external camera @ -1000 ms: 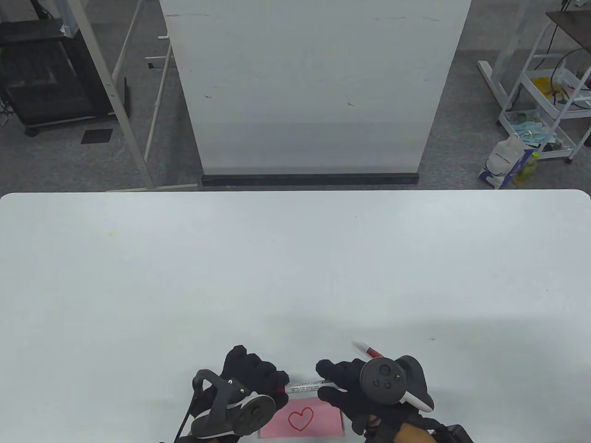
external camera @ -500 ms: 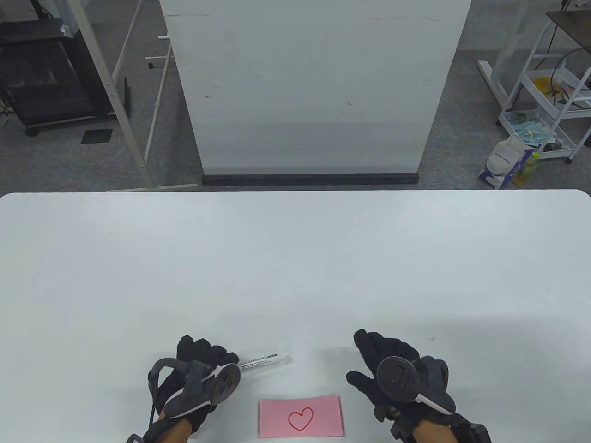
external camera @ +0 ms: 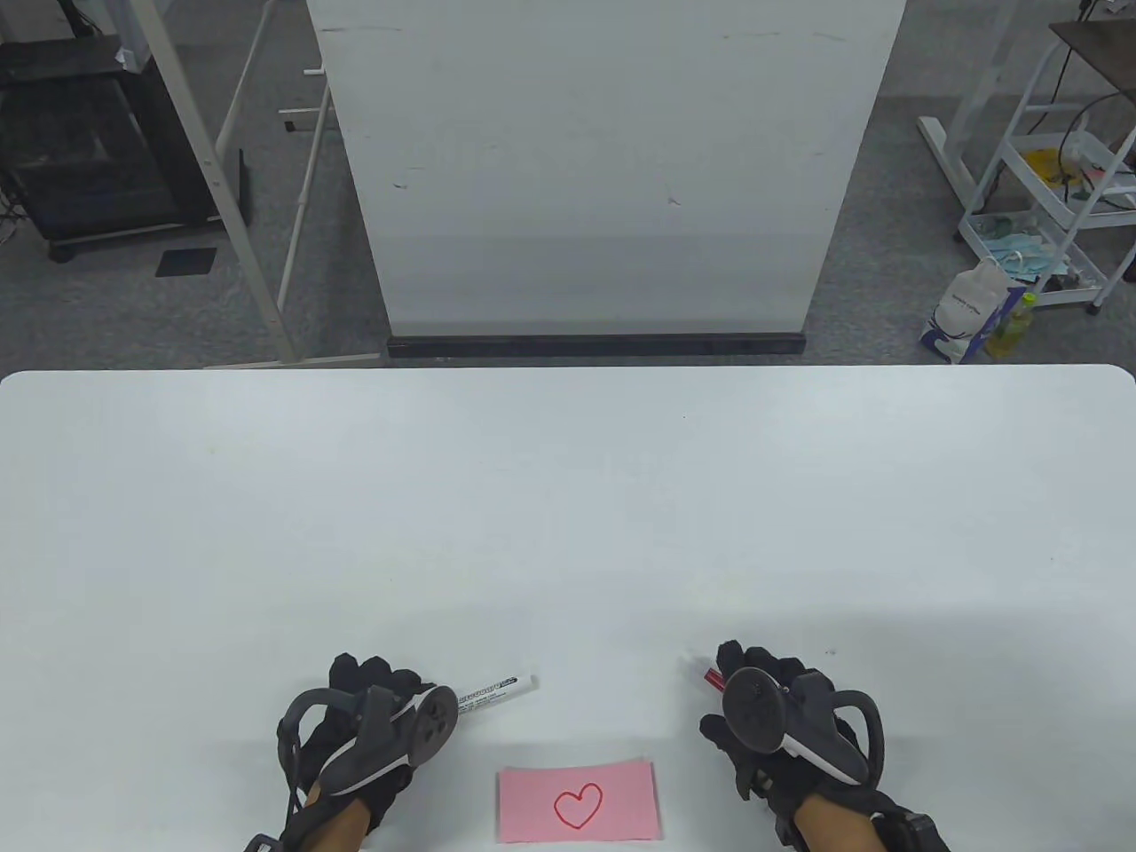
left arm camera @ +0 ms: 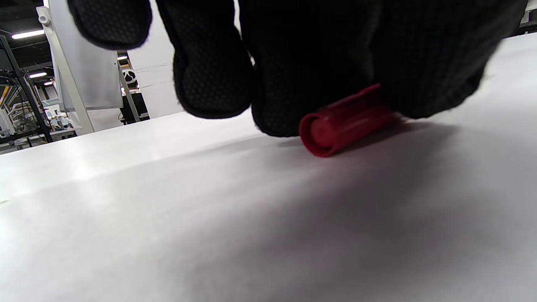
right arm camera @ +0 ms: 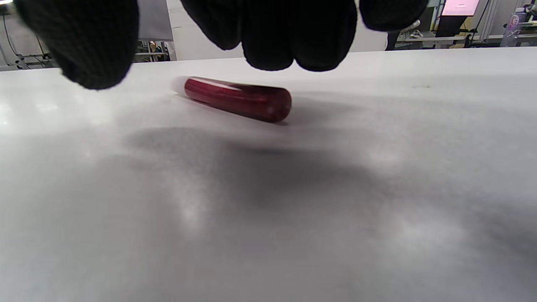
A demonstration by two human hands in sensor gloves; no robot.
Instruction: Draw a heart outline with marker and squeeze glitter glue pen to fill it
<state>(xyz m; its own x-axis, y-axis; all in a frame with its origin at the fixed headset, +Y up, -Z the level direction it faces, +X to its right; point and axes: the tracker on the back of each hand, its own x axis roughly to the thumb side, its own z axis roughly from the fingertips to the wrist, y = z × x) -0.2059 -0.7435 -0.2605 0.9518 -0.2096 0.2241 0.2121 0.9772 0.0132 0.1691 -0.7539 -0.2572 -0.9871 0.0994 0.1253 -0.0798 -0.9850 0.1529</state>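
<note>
A pink paper [external camera: 621, 803] with a red heart outline [external camera: 578, 805] lies at the table's near edge, between my hands. My left hand [external camera: 382, 683] is to the paper's left and grips the marker [external camera: 497, 688]. The marker's white barrel points right from under the hand, and its red cap end [left arm camera: 335, 126] rests on the table below my fingers [left arm camera: 209, 84]. To the paper's right, my right hand [external camera: 754, 679] hovers with relaxed fingers [right arm camera: 268, 42] just over the red glitter glue pen [right arm camera: 239, 98]. That pen lies flat on the table, untouched, its end showing [external camera: 713, 679].
The white table [external camera: 568, 515] spreads far ahead and to both sides. Behind its far edge stands a white board [external camera: 603, 169], with a white cart [external camera: 1056, 204] on the floor at the right.
Both hands were together on the marker above the paper. The left hand carried it left and lowered it to the table; the right hand let go, moved right and dropped over the red pen.
</note>
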